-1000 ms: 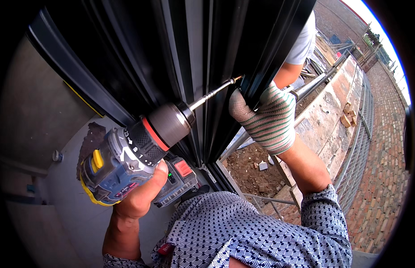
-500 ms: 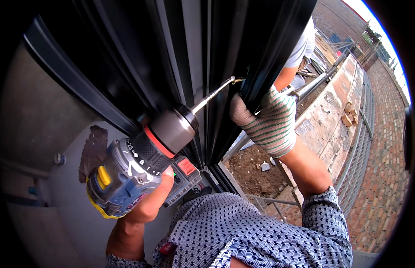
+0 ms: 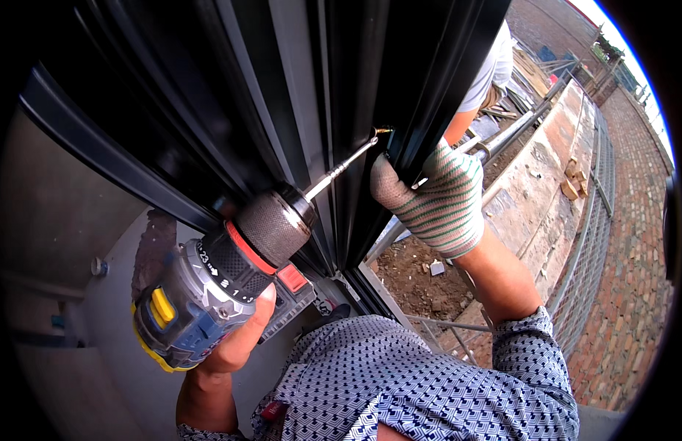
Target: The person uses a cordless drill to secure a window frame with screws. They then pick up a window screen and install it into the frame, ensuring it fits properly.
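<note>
My bare left hand is wrapped around a blue-and-grey cordless drill with a yellow button on top. From the drill's chuck, a long bit slants up and to the right. Its tip meets a small brass-coloured screw at the black metal frame. Just below and right of the screw, my right hand, in a white glove with green stripes, grips the frame's edge. Its thumb presses on the near face, and its other fingers are mostly hidden behind the profile.
Below the drill is a grey case with a red latch. Another person's arm shows behind the frame. Outside, to the right, are a metal pipe railing, concrete slabs, broken bricks, wire mesh and a brick surface.
The drill and frame sit slightly further left in view. The chuck, smeared before, now shows its knurling sharply. Both hands keep their grips.
</note>
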`<state>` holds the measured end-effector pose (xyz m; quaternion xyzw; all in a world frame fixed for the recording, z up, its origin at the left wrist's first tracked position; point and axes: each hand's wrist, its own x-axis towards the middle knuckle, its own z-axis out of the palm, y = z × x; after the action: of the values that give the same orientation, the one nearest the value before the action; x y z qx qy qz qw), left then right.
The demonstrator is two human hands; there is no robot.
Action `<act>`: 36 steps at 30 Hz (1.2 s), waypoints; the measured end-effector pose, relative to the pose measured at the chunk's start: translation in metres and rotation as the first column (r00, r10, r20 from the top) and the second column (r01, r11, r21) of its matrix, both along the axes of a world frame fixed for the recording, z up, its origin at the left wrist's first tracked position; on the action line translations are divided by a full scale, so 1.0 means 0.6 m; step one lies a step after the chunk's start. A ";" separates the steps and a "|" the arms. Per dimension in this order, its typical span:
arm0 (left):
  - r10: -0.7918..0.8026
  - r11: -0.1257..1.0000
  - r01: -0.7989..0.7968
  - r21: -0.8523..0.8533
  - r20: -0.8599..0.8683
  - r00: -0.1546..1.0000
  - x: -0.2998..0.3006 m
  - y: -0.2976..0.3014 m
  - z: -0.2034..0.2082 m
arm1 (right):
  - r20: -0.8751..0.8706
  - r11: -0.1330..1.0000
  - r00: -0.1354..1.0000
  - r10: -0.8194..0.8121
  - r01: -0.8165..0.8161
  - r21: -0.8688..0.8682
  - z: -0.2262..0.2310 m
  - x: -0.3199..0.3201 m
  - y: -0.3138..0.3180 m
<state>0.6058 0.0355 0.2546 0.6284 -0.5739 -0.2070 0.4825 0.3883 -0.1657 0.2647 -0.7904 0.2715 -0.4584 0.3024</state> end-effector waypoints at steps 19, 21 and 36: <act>-0.026 0.999 0.013 -0.044 -0.320 0.947 -0.026 -0.001 0.007 | -0.069 0.984 0.992 -0.102 0.090 -0.157 0.010 0.006 0.002; -0.006 0.999 -0.008 -0.047 -0.302 0.953 -0.025 0.003 0.003 | -0.050 0.983 0.994 -0.094 0.085 -0.162 0.004 0.005 -0.002; 0.006 1.000 -0.014 -0.024 -0.313 0.950 -0.022 0.015 0.004 | -0.025 0.988 0.995 -0.095 0.091 -0.125 0.005 0.007 0.000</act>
<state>0.5924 0.0446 0.2569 0.5843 -0.4895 -0.2941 0.5766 0.3923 -0.1655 0.2680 -0.8011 0.2838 -0.4755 0.2271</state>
